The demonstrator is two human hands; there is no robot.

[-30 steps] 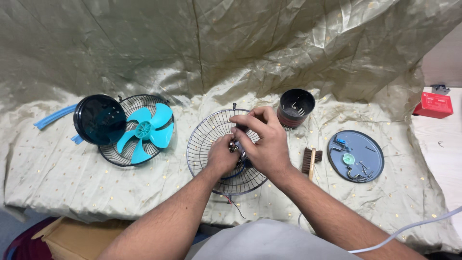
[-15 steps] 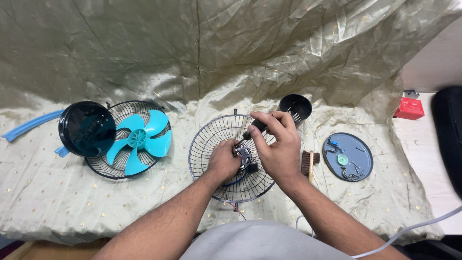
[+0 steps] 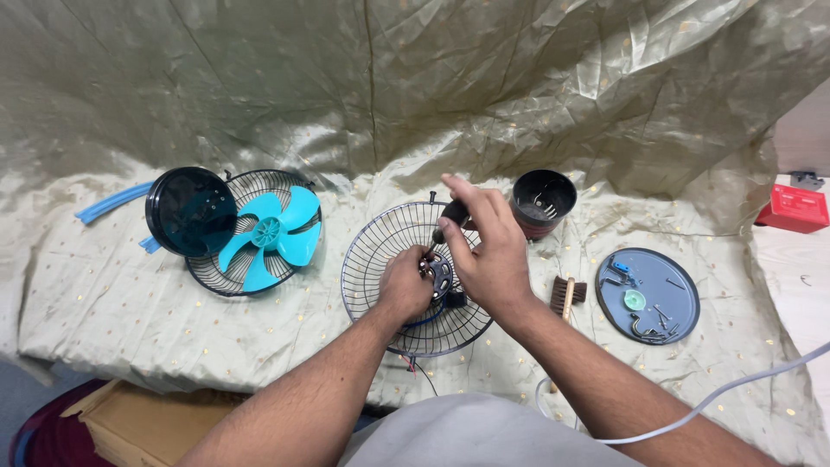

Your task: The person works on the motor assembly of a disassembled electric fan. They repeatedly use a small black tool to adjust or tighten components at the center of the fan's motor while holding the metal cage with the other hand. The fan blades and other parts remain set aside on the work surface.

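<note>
A black wire fan guard (image 3: 376,251) lies flat on the cloth in front of me, with a small motor at its hub. My left hand (image 3: 405,284) grips the motor at the guard's centre. My right hand (image 3: 488,251) holds a black-handled screwdriver (image 3: 451,214), its tip pointing down at the hub beside my left fingers. The motor is mostly hidden under both hands.
At the left lie a second wire guard (image 3: 259,195) with a blue fan blade (image 3: 270,233), a round black cover (image 3: 188,210) and a blue strip (image 3: 108,203). At the right are a dark cup (image 3: 542,203), a small brush (image 3: 566,296), a grey round plate (image 3: 670,298) with small parts, a red box (image 3: 794,209) and a white cable (image 3: 718,398).
My view has shifted slightly. My right hand has opened its fingers a little over the screwdriver handle; my left hand stays on the hub.
</note>
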